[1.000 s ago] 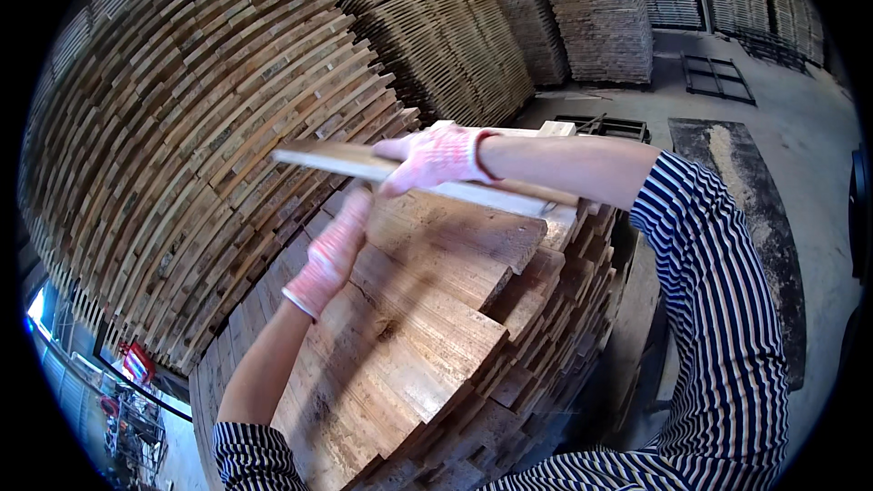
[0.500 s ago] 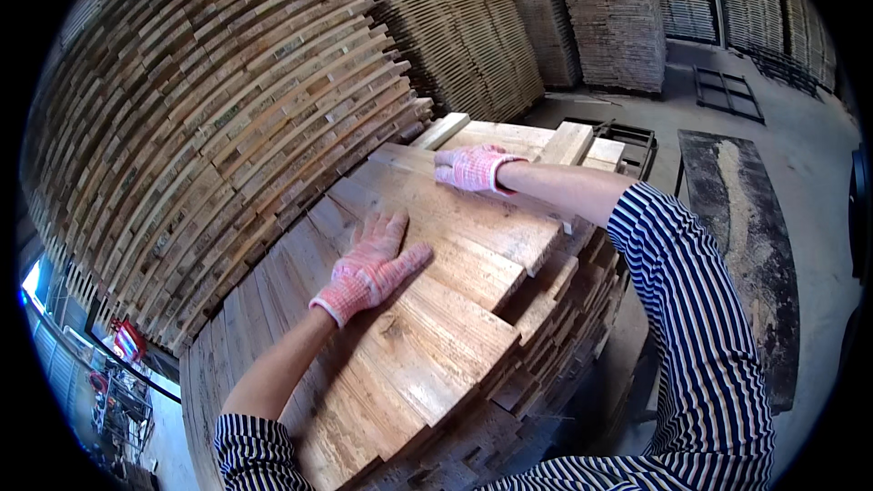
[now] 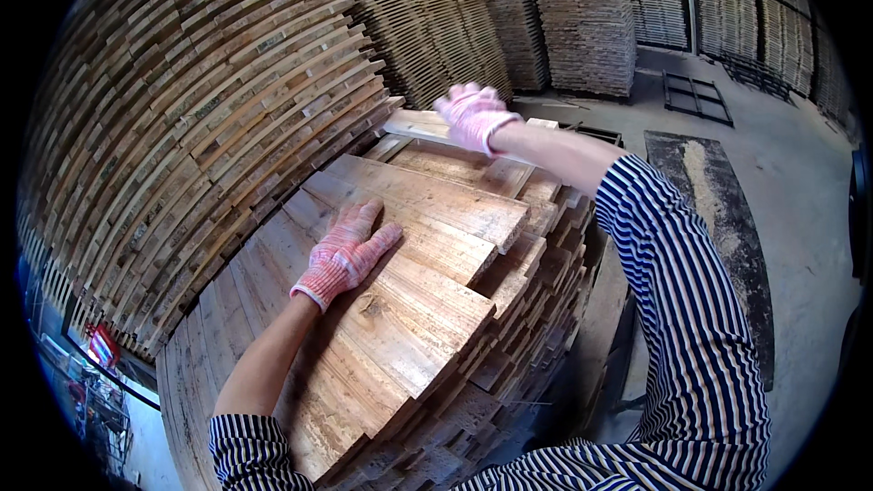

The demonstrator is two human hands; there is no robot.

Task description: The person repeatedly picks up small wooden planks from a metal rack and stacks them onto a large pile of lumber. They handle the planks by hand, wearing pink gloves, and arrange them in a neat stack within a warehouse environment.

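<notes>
My left hand point(image 3: 342, 250), in a pink-and-white knitted glove, lies flat on wooden boards point(image 3: 414, 327) set side by side on top of a stack. Its fingers are spread and grip nothing. My right hand point(image 3: 477, 120), in a matching glove, is at the stack's far end, over a pale board point(image 3: 420, 124) that lies across there. Its fingers look bent but are smeared by motion, so whether they grip that board cannot be made out. Between the hands, a wide board point(image 3: 436, 195) lies with its right end jutting past its neighbours.
A tall wall of stacked boards point(image 3: 209, 127) rises close along the left. More stacks point(image 3: 582, 18) stand at the back. On the floor to the right are a dark panel point(image 3: 718, 218) strewn with sawdust and a black metal frame point(image 3: 696, 98).
My right hand has lifted off the wide board and moved away to the far end. My left hand stays flat on the boards. The view has shifted slightly.
</notes>
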